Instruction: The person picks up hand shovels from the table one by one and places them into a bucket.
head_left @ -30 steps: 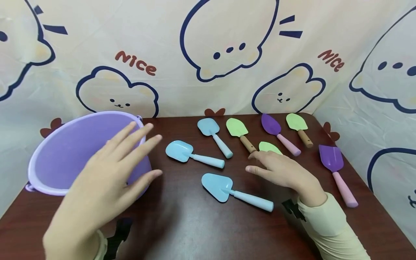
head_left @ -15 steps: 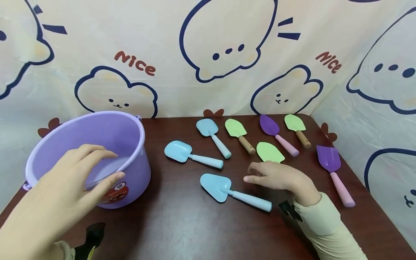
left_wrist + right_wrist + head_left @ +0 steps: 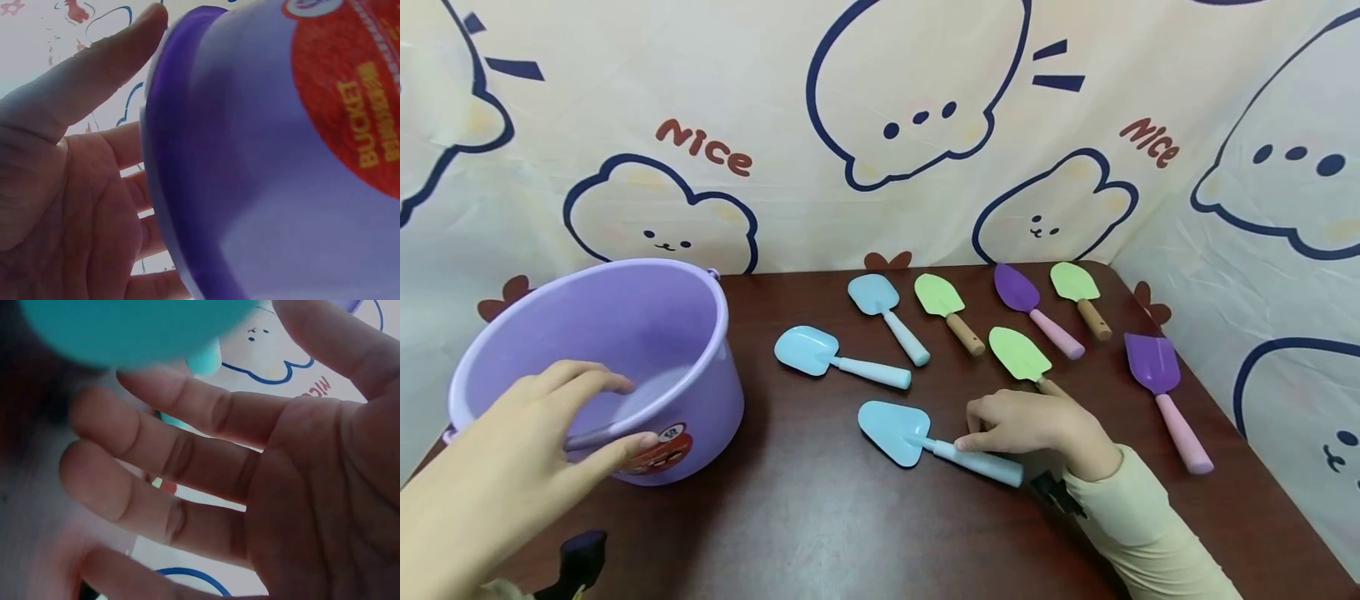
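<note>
From my end I see a purple bucket [image 3: 721, 408] standing at the left, mouth up, its paler rim rounded and fitted with a small lug at either side, and on its outer wall a red label [image 3: 664, 454] that reads "BUCKET" in yellow in the left wrist view. To its right and apart from it, I have a light blue trowel [image 3: 943, 451] lying flat, its rounded triangular blade to the left and its straight handle slanting nearer; the blurred teal curve in the right wrist view may be that handle.
</note>
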Action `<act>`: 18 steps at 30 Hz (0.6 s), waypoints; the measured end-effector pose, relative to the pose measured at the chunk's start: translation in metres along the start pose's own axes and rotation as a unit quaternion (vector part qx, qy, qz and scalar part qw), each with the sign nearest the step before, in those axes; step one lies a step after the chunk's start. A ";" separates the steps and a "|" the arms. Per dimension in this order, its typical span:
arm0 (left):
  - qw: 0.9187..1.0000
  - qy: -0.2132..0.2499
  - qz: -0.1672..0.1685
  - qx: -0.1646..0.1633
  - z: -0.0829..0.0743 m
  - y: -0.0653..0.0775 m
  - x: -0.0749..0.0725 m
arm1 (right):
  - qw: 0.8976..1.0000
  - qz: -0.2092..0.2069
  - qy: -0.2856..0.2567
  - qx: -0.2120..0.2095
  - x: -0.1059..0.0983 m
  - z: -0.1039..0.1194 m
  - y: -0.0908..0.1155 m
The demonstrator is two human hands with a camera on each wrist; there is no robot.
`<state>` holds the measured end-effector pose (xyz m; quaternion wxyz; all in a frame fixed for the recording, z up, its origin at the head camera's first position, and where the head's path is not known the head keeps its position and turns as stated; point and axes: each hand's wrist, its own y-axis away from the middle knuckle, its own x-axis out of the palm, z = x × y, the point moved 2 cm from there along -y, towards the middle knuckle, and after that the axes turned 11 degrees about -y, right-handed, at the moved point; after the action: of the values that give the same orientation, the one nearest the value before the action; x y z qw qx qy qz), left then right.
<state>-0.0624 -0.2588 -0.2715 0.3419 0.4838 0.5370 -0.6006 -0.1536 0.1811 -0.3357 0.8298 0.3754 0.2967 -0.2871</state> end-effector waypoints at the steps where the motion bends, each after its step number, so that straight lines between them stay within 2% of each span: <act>1: 1.000 -0.001 -0.001 0.001 0.001 0.000 0.001 | 1.000 0.005 -0.001 0.003 0.001 0.001 -0.001; 3: 1.000 -0.002 0.001 0.002 0.002 0.000 0.002 | 1.000 0.010 0.002 0.009 0.003 0.002 -0.002; 6: 1.000 -0.009 0.024 -0.008 0.004 -0.002 0.005 | 0.999 0.010 0.009 0.031 0.007 0.004 -0.004; 10: 0.999 -0.012 0.036 0.005 0.007 -0.003 0.006 | 0.998 0.010 0.016 0.055 0.011 0.005 -0.005; 14: 0.999 -0.021 0.021 0.031 0.009 0.000 0.006 | 0.999 0.006 0.020 0.048 0.012 0.005 -0.006; 18: 0.998 -0.034 0.017 0.040 0.011 0.003 0.007 | 0.999 0.000 0.021 0.032 0.012 0.005 -0.006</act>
<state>-0.0639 -0.2692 -0.2794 0.3504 0.4851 0.4925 -0.6319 -0.1490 0.1712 -0.3442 0.8108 0.4081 0.3050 -0.2884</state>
